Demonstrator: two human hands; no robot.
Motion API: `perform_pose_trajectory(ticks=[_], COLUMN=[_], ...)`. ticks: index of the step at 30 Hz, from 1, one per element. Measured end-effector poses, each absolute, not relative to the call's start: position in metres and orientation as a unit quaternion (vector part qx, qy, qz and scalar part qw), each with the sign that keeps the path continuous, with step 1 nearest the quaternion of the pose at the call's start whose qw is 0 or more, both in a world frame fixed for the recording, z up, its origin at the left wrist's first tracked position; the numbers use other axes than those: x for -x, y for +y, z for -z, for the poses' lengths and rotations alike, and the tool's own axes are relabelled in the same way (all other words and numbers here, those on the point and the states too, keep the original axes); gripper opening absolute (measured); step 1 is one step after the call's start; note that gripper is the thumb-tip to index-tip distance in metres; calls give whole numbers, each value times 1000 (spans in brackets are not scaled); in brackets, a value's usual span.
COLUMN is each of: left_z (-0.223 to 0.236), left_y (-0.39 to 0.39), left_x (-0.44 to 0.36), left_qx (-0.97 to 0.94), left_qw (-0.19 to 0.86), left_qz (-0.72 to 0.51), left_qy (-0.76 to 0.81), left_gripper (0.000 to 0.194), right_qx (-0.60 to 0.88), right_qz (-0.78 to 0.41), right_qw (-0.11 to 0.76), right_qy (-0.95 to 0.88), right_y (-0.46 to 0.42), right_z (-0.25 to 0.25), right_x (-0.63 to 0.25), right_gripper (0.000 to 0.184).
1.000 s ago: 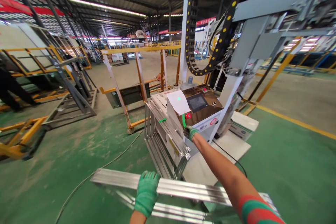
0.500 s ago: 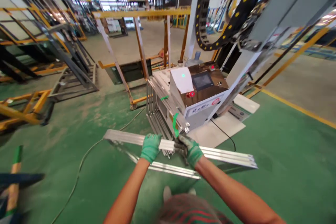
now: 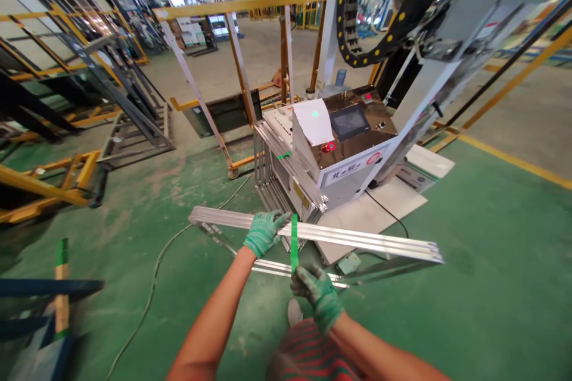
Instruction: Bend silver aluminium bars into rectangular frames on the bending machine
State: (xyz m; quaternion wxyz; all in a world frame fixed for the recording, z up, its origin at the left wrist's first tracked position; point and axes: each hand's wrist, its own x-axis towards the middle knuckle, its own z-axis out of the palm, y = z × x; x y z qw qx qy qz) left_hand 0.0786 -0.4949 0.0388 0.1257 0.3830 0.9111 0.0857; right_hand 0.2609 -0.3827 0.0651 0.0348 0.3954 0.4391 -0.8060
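Drawn downward since the earlier frame, the green tape [image 3: 294, 244] now crosses the upper bars of the nearest metal frames [image 3: 366, 239]. Left to right, I see the gloved left hand [image 3: 263, 234] over those bars, though whether it clasps them I cannot tell; the gloved right hand [image 3: 316, 293] below them, pinching the tape's lower end; and a control box [image 3: 353, 175] beyond the frames.

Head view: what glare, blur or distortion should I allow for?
Head view: bright glare streaks the long silver metal bars; wide-angle distortion seems to tilt the tall white post; the straight dark-blue beam at lower left looks blurred; the green tape strip reads fairly clearly.
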Motion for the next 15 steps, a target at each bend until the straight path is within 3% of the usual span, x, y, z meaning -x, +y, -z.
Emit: perform_pose_trajectory(ticks=[9, 15], left_z=[-48, -57], left_y=[-494, -489], left_x=[-76, -69], left_qx=[-443, -439], left_qw=[124, 193], left_qz=[54, 19], left_qy=[886, 877], left_gripper=[73, 75], right_qx=[-393, -392], right_qz=[810, 800], right_qw=[40, 58], right_qy=[433, 450], right_y=[-390, -393], right_z=[-47, -24], right_x=[-268, -273], right_gripper=[92, 96])
